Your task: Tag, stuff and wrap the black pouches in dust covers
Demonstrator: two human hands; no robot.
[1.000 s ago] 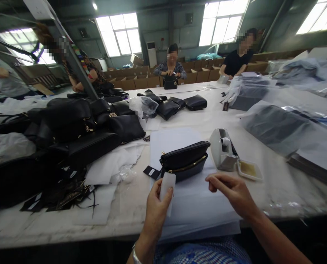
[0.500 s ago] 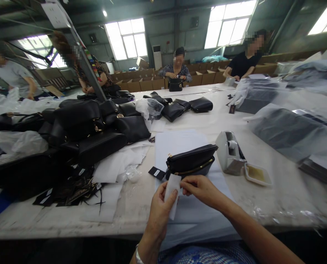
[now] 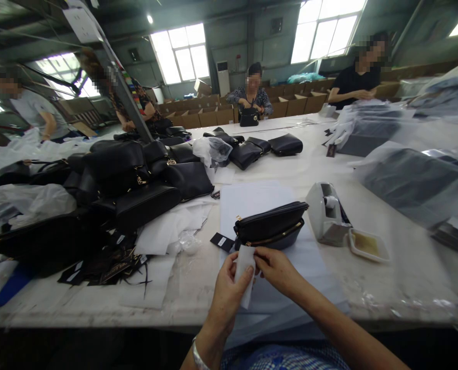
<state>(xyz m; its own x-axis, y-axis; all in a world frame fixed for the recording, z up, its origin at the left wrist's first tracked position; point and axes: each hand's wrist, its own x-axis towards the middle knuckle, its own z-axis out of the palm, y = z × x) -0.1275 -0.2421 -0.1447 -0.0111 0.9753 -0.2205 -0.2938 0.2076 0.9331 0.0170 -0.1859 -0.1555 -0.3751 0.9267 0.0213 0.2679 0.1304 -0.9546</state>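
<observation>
My left hand holds a small white foam sheet upright by its lower edge. My right hand pinches the same sheet at its upper right corner. Just beyond the hands a black clutch bag with gold trim lies on a stack of white paper, with a black hang tag at its left end.
A grey tape dispenser and a small white tray sit right of the bag. A pile of black bags and loose tags covers the left. Bagged goods lie right. Several people work at the far side.
My right hand moved left from open air to the foam sheet and took hold of its top corner. Both hands stay together in front of the bag.
</observation>
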